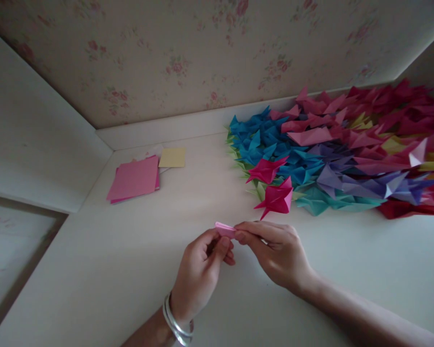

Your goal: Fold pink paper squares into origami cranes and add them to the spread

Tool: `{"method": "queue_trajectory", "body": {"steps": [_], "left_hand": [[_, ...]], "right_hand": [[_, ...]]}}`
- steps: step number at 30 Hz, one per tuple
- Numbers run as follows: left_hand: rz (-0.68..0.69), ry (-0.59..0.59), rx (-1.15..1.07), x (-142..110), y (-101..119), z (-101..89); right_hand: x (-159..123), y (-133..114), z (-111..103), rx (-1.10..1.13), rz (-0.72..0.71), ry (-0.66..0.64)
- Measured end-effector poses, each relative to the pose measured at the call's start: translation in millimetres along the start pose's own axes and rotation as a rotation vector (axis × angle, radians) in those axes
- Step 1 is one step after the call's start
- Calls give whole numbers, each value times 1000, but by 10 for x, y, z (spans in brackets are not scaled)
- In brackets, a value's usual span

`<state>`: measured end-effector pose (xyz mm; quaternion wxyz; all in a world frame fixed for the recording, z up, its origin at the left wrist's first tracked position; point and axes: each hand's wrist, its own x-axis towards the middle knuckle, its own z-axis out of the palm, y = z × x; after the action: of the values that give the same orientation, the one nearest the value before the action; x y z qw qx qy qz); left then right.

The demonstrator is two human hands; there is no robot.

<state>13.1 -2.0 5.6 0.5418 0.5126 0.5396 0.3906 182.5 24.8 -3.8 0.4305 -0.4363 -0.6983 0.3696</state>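
Observation:
A small folded piece of pink paper [224, 229] is pinched between both my hands just above the white tabletop [130, 270]. My left hand [201, 272], with silver bangles at the wrist, grips its near side with thumb and fingers closed. My right hand [277, 250] pinches its right end with fingertips pressed together. Just beyond the hands lie two magenta folded paper cranes [277, 198].
A big heap of folded cranes in blue, purple, teal, pink and red [347, 154] fills the right back of the table. A stack of pink paper squares [134, 179] and a yellow square [172, 157] lie at the back left. A floral wall rises behind.

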Motion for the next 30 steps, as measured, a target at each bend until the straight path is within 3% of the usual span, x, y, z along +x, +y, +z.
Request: {"method": "queue_trajectory", "body": {"steps": [3,8,11,17,22,26,30], "left_hand": [[22,22,45,-12,-21,11],[179,117,406,-24,-128,7],[221,65,531,-23,-188,13],[210,-25,591,-43,-197,36],[126,-78,498,-62,-141,63],[85,-100,512,-58,-144,78],[83,-120,517,-60,-181,91]], "right_hand": [[-6,-37,6,49,67,-5],[-7,-33,24,139,135,-60],[7,1,29,126,89,-83],[23,16,48,131,138,-72],[23,-2,69,197,186,-45],[34,14,83,240,241,-126],[21,6,67,218,194,-173]]}}
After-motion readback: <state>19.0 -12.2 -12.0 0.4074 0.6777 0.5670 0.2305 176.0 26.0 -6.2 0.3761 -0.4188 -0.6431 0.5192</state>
